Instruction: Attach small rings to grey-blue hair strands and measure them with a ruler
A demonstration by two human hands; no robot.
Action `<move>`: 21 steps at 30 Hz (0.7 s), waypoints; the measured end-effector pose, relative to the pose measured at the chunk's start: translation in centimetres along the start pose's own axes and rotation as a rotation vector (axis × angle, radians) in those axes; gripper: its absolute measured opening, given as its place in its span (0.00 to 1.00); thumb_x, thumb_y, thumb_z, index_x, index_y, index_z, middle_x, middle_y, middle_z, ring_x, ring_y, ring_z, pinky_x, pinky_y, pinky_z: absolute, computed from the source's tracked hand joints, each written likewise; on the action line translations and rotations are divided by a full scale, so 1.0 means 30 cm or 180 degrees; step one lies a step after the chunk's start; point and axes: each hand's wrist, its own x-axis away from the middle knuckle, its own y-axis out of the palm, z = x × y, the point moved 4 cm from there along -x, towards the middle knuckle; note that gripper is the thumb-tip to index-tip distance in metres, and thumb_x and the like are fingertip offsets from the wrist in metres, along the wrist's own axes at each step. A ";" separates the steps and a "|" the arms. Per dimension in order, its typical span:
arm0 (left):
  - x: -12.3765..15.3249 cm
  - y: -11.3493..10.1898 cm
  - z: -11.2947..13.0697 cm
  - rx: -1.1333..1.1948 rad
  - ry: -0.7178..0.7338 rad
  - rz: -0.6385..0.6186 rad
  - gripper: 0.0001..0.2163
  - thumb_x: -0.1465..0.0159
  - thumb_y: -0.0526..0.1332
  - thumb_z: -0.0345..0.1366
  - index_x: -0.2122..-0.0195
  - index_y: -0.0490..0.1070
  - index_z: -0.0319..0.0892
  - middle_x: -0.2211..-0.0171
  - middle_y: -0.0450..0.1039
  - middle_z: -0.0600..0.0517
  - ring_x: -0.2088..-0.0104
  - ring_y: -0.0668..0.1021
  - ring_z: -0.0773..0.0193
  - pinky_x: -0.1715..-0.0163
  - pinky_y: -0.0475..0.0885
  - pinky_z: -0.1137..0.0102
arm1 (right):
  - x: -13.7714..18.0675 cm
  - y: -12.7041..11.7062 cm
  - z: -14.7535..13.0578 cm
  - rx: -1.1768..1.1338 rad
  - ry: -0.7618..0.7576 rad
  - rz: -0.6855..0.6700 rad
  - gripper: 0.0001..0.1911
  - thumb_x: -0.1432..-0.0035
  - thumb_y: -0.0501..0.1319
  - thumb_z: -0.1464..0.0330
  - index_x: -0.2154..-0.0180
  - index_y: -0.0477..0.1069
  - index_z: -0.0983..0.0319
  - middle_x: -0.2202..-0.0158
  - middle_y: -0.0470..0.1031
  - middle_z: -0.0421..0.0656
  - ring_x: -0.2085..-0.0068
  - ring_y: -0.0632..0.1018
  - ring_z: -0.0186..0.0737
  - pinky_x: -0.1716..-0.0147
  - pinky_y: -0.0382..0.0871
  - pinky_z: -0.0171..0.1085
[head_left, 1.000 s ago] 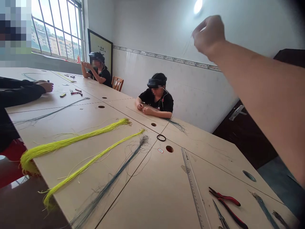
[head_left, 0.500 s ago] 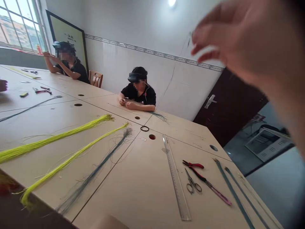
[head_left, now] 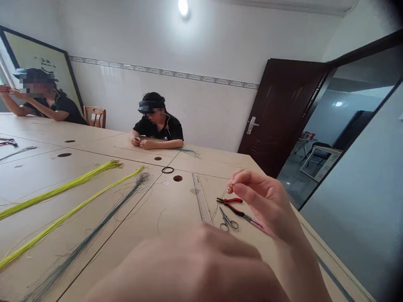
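My right hand [head_left: 261, 201] is raised over the right side of the table, thumb and index finger pinching a thin pale cord [head_left: 215, 214] near a tiny shiny end. The cord drops from those fingertips and passes out of sight behind my left hand [head_left: 195, 264]. That hand is large and blurred at the bottom, back toward me, with curled fingers; what lies in them is hidden. Beyond my hands lie small scissors [head_left: 232, 224], red-and-black handled pliers [head_left: 233, 201] and a clear ruler [head_left: 200, 195].
Yellow cord bundles [head_left: 63, 184] and a blue-grey bundle [head_left: 107, 218] lie across the left of the table. A black ring [head_left: 167, 170] sits near a round table hole [head_left: 178, 178]. Two people [head_left: 157, 121] sit across the table. Blue-grey strands [head_left: 333, 277] run along the right edge.
My right hand has come down from the upper right to above the tools, a cord now visible in its pinch. My left hand has risen into view at the bottom. The view has turned right.
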 end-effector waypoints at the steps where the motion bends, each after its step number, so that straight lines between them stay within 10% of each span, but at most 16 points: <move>1: -0.018 -0.013 0.005 0.0017 0.0070 0.0066 0.11 0.44 0.61 0.21 0.66 0.73 0.46 0.74 0.74 0.59 0.75 0.75 0.73 0.71 0.72 0.79 | 0.006 -0.019 -0.010 0.0059 -0.0035 0.0045 0.04 0.41 0.62 0.66 0.68 0.73 0.58 0.70 0.70 0.40 0.68 0.70 0.33 0.71 0.64 0.32; 6: -0.080 -0.064 -0.060 0.0348 -0.0180 0.1690 0.04 0.36 0.57 0.29 0.64 0.70 0.44 0.69 0.72 0.57 0.77 0.72 0.75 0.79 0.69 0.81 | 0.031 -0.079 -0.071 0.0728 -0.0317 0.0261 0.03 0.42 0.63 0.66 0.68 0.73 0.59 0.69 0.71 0.40 0.67 0.72 0.34 0.68 0.67 0.32; 21: -0.128 0.052 -0.166 0.1098 -0.1071 0.0767 0.07 0.35 0.57 0.35 0.67 0.72 0.40 0.77 0.72 0.55 0.77 0.72 0.73 0.77 0.69 0.79 | 0.085 -0.058 -0.109 0.2553 -0.0840 0.0409 0.04 0.37 0.56 0.70 0.64 0.67 0.57 0.65 0.71 0.36 0.64 0.72 0.32 0.65 0.63 0.34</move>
